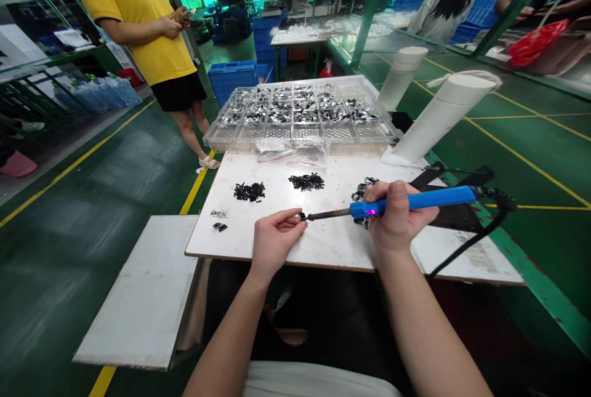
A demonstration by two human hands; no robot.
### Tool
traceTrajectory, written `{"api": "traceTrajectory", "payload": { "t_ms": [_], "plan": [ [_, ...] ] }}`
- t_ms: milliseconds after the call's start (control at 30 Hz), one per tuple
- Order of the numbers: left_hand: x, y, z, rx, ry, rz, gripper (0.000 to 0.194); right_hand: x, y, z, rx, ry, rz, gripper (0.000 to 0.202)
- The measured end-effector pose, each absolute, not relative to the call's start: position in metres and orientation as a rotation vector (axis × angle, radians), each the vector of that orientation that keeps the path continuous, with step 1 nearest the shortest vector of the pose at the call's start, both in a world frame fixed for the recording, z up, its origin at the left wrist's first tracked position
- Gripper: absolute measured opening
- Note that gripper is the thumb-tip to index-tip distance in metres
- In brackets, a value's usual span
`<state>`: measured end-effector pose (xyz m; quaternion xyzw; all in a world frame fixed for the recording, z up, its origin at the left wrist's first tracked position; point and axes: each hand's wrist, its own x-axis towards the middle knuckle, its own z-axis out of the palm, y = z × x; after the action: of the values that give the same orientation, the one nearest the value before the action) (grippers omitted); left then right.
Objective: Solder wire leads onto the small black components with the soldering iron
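Working from the left, a few small black blocky pieces (220, 226) and a scatter of tiny silvery metal bits (218, 214) lie near the white, flat tabletop's (332, 243) left edge; they seem best left apart so nothing mixes. Beyond them sits a loose heap of short black pieces (249, 191).

Next comes the left hand (277, 239), thumb and fingertips drawn nearly together in a pinch on a small dark part (303, 216), held just above the tabletop's near side. A firm, light pinch well back from the heated end would likely suit, since the fingertips sit very near it. A second heap of short black pieces (306, 181) lies behind.

Pointing leftward, the slim, dark metal shaft (333, 214) of a blue, pen-shaped soldering iron (429, 198) ends right at the part; actual contact is too small to confirm. The right hand (397, 218) is closed round the blue handle, thumb on top; steadying that wrist should help. Partly behind it lies a pile of black-and-silver pieces (364, 188). Farthest right, the black coiled cord (496, 199) ought to hang slack, without tugging.
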<state>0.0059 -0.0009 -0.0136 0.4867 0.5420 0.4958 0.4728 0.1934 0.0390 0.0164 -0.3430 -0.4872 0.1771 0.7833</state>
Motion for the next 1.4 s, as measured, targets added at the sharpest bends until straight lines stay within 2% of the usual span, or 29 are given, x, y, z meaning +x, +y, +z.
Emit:
{"api": "traceTrajectory", "payload": {
  "t_ms": [533,767,1400],
  "plan": [
    [0.017,-0.007,-0.017,1.71,1.465,1.495,0.025,0.194,0.039,0.014,-0.703,-1.078,0.329,0.042],
    [0.017,-0.009,-0.019,1.958,1.558,1.588,0.025,0.191,0.04,0.021,-0.626,-0.97,0.344,0.047],
    [0.017,-0.01,-0.017,1.879,1.551,1.525,0.023,0.192,0.038,0.011,-0.668,-1.111,0.339,0.04]
  ]
}}
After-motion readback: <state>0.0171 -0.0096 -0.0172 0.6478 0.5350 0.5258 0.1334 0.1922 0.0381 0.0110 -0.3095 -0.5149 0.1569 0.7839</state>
